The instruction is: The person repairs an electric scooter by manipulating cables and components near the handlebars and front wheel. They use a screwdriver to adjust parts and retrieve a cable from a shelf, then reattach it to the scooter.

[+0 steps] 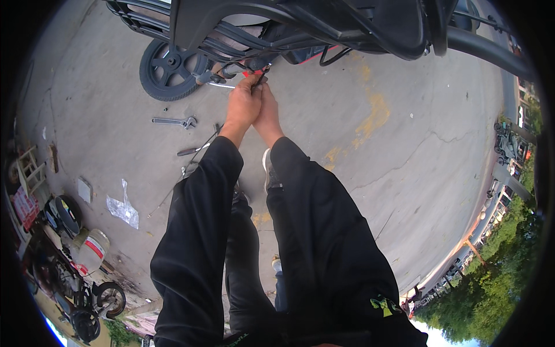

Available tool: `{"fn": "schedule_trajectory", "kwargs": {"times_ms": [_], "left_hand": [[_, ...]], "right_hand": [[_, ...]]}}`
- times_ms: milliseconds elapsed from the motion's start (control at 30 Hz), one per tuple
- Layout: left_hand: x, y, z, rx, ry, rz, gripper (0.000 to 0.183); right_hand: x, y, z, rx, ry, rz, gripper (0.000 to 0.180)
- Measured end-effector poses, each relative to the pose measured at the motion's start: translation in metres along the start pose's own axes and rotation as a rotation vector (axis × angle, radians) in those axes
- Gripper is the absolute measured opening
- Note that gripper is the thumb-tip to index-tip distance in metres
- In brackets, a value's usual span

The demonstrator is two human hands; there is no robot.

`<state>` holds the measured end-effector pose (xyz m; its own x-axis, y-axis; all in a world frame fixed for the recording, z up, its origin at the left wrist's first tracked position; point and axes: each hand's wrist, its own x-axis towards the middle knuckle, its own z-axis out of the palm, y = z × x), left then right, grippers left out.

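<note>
My left hand [245,102] and my right hand [266,108] meet side by side at the underside of a vehicle with black plastic trim [303,39]. Between the fingers of my left hand is a thin dark part, perhaps a cable or lever; its far end is hidden. My right fingers are bent against the same spot, and what they hold is hidden. A small red part [247,73] shows just beyond the fingertips. To their left is a black spoked wheel with a tyre [147,80], near a metal tube [234,68].
On the concrete lie an adjustable wrench [173,122], a dark-handled tool [187,152], a long thin cable [167,197] and a clear plastic bag [123,210]. A large clear plastic bottle [93,249] and motorcycle parts [86,321] stand at lower left. Another person's shoe [276,263] shows behind me.
</note>
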<state>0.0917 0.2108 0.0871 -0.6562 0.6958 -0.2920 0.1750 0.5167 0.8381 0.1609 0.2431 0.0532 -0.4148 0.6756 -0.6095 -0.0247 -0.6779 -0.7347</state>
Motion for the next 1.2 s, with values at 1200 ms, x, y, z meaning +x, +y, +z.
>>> {"fn": "schedule_trajectory", "kwargs": {"times_ms": [1200], "left_hand": [[-0.027, 0.101, -0.013, 0.041, 0.284, 0.520, 0.038]], "right_hand": [[-0.058, -0.224, 0.036, -0.003, 0.231, -0.654, 0.028]]}}
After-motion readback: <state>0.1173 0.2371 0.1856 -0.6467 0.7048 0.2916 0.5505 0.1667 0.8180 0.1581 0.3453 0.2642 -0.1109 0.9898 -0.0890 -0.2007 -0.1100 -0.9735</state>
